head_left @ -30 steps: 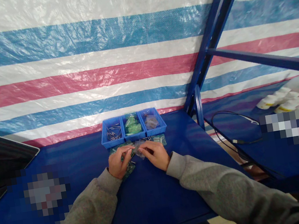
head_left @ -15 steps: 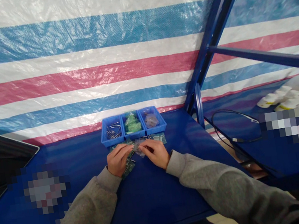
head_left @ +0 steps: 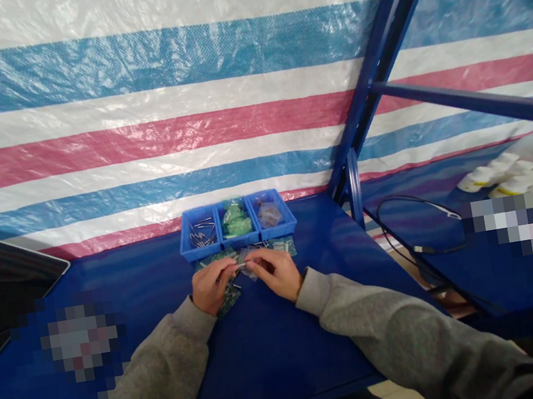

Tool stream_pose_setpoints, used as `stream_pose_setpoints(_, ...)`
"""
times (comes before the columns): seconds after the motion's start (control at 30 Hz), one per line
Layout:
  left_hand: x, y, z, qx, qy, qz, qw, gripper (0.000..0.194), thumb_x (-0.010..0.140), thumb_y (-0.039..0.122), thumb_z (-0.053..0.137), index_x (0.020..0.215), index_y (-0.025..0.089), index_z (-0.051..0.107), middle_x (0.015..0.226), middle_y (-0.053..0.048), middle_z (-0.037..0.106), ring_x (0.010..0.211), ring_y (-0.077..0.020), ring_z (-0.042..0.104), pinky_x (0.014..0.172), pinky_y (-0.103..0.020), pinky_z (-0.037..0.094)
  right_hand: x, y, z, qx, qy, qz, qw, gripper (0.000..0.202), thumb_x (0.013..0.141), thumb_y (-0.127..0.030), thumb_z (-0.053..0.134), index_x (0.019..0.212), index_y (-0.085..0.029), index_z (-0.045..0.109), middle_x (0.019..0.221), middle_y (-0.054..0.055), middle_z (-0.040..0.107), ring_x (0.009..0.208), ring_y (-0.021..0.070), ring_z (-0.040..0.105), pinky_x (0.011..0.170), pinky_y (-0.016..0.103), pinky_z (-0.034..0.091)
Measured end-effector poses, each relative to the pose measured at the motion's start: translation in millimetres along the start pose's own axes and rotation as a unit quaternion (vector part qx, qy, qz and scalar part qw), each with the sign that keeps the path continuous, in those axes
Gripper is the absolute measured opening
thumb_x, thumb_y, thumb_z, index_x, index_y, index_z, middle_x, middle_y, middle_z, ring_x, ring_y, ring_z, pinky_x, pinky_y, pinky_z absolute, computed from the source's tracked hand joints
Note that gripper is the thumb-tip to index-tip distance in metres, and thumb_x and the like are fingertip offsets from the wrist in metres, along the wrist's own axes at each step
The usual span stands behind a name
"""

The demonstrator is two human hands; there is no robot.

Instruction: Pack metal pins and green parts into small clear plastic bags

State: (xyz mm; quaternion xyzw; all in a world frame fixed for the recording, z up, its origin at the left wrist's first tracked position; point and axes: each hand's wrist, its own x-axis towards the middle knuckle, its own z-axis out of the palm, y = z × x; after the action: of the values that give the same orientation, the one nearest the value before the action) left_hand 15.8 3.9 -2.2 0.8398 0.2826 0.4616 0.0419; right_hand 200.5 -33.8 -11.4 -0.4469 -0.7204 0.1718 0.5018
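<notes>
Near the middle of the blue table (head_left: 272,360), my left hand (head_left: 209,286) and my right hand (head_left: 278,272) meet with fingertips close together. A thin, light metal rod (head_left: 241,266) spans the gap, pinched by both hands; its exact kind is too small to make out. Below and behind it a crumpled clear plastic bag (head_left: 252,273) shows, partly covered by my right fingers. Green circuit boards (head_left: 227,303) and small metal pieces lie under and around my hands. Just beyond them stand three joined blue bins.
The left bin (head_left: 196,252) holds metal rods, the middle bin (head_left: 241,238) green packets, the right bin (head_left: 277,230) clear bags. A dark screen (head_left: 3,295) lies at left. A blue metal frame (head_left: 373,75) rises at right, near a black cable (head_left: 407,241) and white bottles (head_left: 489,172).
The thin metal rod now shows between my fingertips, where mostly clear plastic showed before. My left fingers have shifted slightly; the arms and bins stay put.
</notes>
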Motion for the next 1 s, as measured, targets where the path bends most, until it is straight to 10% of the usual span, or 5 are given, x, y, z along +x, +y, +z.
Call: stream_pose_setpoints(1.0, 3.1, 3.0, -2.9, -0.023, 0.005, 0.028, 0.999, 0.011, 0.081, 0.017, 0.058, 0.09, 0.017, 0.065, 0.085, -0.004, 0.069, 0.078, -0.0136, 0.064, 0.073, -0.025, 0.053, 0.8, 0.2, -0.9, -0.031, -0.026, -0.007, 0.999, 0.031, 0.093, -0.033, 0.036, 0.077, -0.019, 0.059, 0.066, 0.001, 0.058, 0.062, 0.0132, 0.054, 0.062, 0.023, 0.04)
